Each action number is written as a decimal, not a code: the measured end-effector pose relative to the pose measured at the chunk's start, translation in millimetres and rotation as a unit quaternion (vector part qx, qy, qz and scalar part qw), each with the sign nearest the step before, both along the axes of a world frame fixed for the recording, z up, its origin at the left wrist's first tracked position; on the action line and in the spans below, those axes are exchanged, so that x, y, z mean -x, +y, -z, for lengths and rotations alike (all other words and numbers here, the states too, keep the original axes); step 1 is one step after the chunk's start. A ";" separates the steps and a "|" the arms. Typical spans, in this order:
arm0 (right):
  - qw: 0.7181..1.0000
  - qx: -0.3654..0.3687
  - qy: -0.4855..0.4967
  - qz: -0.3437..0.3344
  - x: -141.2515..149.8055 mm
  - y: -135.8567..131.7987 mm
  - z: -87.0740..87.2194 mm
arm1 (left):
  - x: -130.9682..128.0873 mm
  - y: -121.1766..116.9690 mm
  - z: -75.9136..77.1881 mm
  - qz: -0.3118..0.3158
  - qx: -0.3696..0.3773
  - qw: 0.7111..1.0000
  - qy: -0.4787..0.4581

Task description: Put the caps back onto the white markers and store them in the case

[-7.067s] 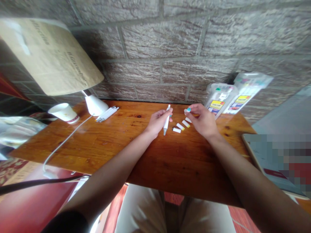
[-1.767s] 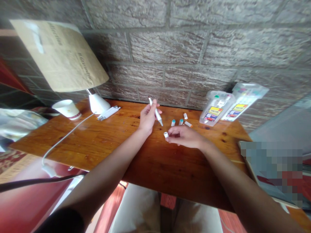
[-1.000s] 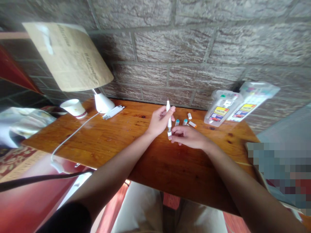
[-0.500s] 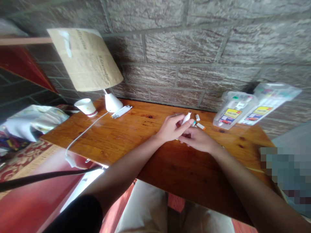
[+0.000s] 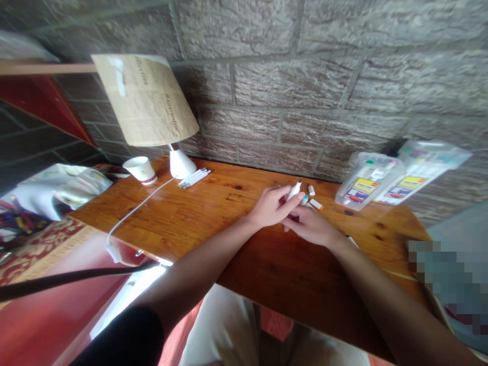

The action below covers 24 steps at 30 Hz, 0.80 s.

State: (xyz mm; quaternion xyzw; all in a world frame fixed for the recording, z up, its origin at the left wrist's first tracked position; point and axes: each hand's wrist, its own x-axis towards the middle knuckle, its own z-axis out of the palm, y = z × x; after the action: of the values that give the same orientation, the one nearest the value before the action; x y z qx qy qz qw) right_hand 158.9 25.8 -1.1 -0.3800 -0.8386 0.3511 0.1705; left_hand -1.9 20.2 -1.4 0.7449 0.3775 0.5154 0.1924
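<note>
My left hand [image 5: 269,206] is closed around a white marker [image 5: 295,190], whose dark reddish tip points up and away. Right against it, my right hand [image 5: 314,223] has its fingers curled in. A white piece with a teal end [image 5: 304,200] shows between the two hands; it seems to be in my right hand's fingers, though these are partly hidden. Just beyond the hands lie a small white cap [image 5: 311,190] and a white piece with an orange end [image 5: 316,204].
Two clear plastic marker cases [image 5: 362,185] stand at the back right by the brick wall. On the left are a lamp [image 5: 182,163], a paper cup [image 5: 141,170], several white markers [image 5: 195,178] and a white cord [image 5: 141,206]. A white object [image 5: 353,241] peeks out beside my right forearm.
The view has shifted slightly, so the scene sits a little lower. Both hands stay together around the marker with almost no movement. More of the white object by my right forearm shows.
</note>
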 end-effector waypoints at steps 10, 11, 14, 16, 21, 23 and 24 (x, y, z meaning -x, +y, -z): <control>1.000 -0.022 -0.013 0.001 2.8 1.2 3.1 | 0.5 1.8 0.1 -0.010 0.062 0.997 -0.035; 1.000 -0.023 -0.015 0.003 2.8 0.8 3.2 | 0.7 3.9 -0.1 -0.009 0.081 0.994 -0.074; 0.999 -0.040 -0.019 0.012 3.0 -0.6 3.7 | 2.9 13.1 -2.0 -0.028 0.120 0.970 -0.208; 0.998 -0.052 -0.019 0.012 3.0 -0.9 4.4 | 5.5 19.7 -4.2 -0.056 0.143 0.945 -0.290; 0.999 -0.039 -0.018 -0.005 1.7 0.7 6.5 | 12.3 29.9 -7.2 -0.110 0.251 0.857 -0.436; 0.999 -0.027 -0.016 -0.010 0.9 1.3 7.1 | 13.7 31.3 -6.8 -0.116 0.287 0.829 -0.465; 1.000 -0.021 -0.013 -0.011 0.7 1.4 7.2 | 14.0 31.5 -6.5 -0.117 0.295 0.823 -0.471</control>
State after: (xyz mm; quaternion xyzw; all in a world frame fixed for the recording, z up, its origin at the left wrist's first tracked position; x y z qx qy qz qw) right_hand 158.2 27.2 -8.3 -0.3719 -0.8522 0.3298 0.1634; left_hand -15.9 51.7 5.1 0.2691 0.4593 0.6866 0.4952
